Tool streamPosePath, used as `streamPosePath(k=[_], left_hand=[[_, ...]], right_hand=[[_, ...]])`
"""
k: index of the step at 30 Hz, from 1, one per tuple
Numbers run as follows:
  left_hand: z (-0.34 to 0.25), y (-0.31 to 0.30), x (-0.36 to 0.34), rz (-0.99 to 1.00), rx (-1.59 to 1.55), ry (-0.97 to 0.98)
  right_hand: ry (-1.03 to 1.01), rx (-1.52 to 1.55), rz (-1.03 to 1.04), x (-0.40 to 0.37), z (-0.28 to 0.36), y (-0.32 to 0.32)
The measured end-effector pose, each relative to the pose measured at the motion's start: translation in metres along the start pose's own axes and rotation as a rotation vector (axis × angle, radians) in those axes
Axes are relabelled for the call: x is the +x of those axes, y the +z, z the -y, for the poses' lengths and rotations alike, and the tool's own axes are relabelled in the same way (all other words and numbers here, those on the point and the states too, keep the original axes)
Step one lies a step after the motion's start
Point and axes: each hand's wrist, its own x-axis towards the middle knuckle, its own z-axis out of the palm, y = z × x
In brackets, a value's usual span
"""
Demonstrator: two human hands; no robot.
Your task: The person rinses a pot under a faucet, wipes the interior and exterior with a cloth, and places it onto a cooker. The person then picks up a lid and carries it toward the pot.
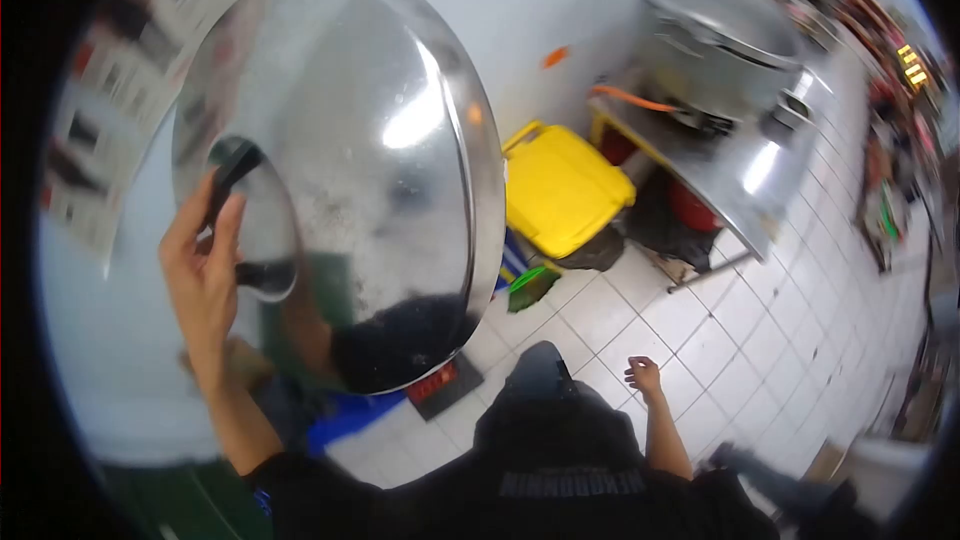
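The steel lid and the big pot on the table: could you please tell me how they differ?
The lid is held up, tilted, by its black handle in the left hand; the pot stands on the steel table. The lid is a shallow, mirror-bright dome; the pot is deep, straight-walled and duller. Both are large and silvery metal.

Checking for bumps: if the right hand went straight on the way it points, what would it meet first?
Likely only the white tiled floor: the right hand hangs empty over bare tiles, with the yellow bin farther off. Depth is unclear.
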Motion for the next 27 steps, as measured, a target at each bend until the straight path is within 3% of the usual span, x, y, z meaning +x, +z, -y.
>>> streamPosePath(k=[6,13,18,21,23,25,26,27], left_hand=[[-0.098,0.131,0.089,0.186,-0.222,0.384],[-0.236,0.283,0.158,0.347,-0.386,0.746],[-0.372,0.365,0.178,0.481,-0.612,0.888],[-0.456,0.407,0.176,0.495,-0.683,0.923],[-0.503,0.436,0.167,0.656,-0.845,0.916],[-0.547,0.461,0.133,0.774,-1.02,0.817],[-0.577,0.475,0.116,0.927,-1.113,0.728],[-0.604,0.496,0.094,0.974,-1.118,0.748]], right_hand=[[0.008,0.072,-0.165,-0.013,-0.03,-0.013],[0.001,0.126,-0.392,0.005,-0.067,-0.078],[0.088,0.31,-0.585,-0.002,-0.051,-0.12],[0.088,0.343,-0.621,0.011,-0.073,-0.134],[0.118,0.167,-0.668,0.022,-0.082,-0.14],[0.167,0.297,-0.691,0.012,-0.058,-0.145],[0.201,0.339,-0.707,0.008,-0.049,-0.157],[0.229,0.375,-0.709,0.008,-0.044,-0.162]])
